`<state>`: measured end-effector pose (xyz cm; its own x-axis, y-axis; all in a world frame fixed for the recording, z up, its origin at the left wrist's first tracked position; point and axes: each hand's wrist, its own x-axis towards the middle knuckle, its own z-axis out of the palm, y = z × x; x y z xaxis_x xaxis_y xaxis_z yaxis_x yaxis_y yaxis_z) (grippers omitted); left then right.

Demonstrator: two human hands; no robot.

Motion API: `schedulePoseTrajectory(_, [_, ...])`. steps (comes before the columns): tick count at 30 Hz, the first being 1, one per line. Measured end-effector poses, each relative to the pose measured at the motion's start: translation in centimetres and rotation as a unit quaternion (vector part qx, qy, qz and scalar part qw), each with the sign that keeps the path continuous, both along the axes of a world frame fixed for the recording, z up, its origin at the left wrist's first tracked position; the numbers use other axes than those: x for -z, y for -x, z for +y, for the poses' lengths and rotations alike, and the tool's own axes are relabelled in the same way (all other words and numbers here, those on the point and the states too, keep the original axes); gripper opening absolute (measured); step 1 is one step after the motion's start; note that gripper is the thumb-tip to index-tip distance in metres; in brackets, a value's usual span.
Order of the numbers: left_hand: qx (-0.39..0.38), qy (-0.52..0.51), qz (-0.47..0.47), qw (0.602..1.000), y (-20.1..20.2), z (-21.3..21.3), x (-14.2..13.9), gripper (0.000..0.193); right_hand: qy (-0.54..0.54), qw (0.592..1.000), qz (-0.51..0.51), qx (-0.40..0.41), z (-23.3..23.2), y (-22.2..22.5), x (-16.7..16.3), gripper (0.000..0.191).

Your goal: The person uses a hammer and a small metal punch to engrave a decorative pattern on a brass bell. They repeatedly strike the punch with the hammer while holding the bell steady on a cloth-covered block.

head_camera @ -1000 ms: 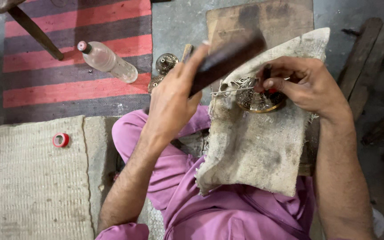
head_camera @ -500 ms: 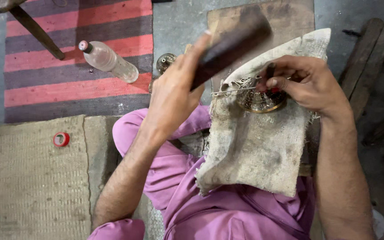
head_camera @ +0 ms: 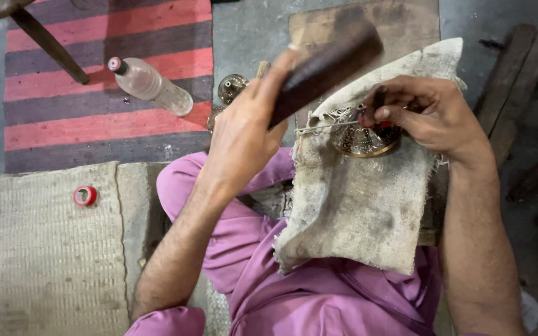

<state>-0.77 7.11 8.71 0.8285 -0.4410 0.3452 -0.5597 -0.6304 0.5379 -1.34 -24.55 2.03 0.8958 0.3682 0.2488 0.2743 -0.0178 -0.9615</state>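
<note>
Your left hand [head_camera: 244, 134] has its grip closed around a dark wooden mallet block [head_camera: 325, 68], raised at eleven o'clock of the round engraved brass piece [head_camera: 362, 137]. Your right hand [head_camera: 434, 115] pinches a thin dark punch [head_camera: 378, 102] onto that brass, which rests on grey burlap cloth [head_camera: 356, 211].

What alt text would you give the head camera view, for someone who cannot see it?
Seen from above, a seated person in pink clothes raises a dark wooden block in the left hand, while the right hand holds a thin tool against a round engraved brass piece on a worn cloth. A plastic bottle lies on a striped rug; a red tape roll sits on a mat.
</note>
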Motion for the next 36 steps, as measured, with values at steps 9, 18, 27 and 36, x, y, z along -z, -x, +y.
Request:
schedulePoseTrajectory(9, [0.059,0.1,-0.075,0.99,-0.2,-0.2,-0.8,0.084,0.043,0.998,-0.049,0.016,-0.4,-0.3,0.8,0.022])
schedulePoseTrajectory(18, [0.015,0.082,0.08,0.993,1.5,2.4,2.4,0.072,-0.272,0.955,0.048,0.108,-1.2,-0.9,3.4,0.01])
schedulePoseTrajectory(27, [0.101,0.001,0.378,0.92,6.7,6.5,7.6,0.072,-0.242,0.926,-0.063,0.282,-1.4,-2.4,6.1,0.015])
schedulePoseTrajectory(36, [-0.026,0.064,0.033,0.997,3.5,-4.5,4.8,0.079,-0.15,0.92,-0.116,0.344,-2.1,-3.0,6.2,0.016])
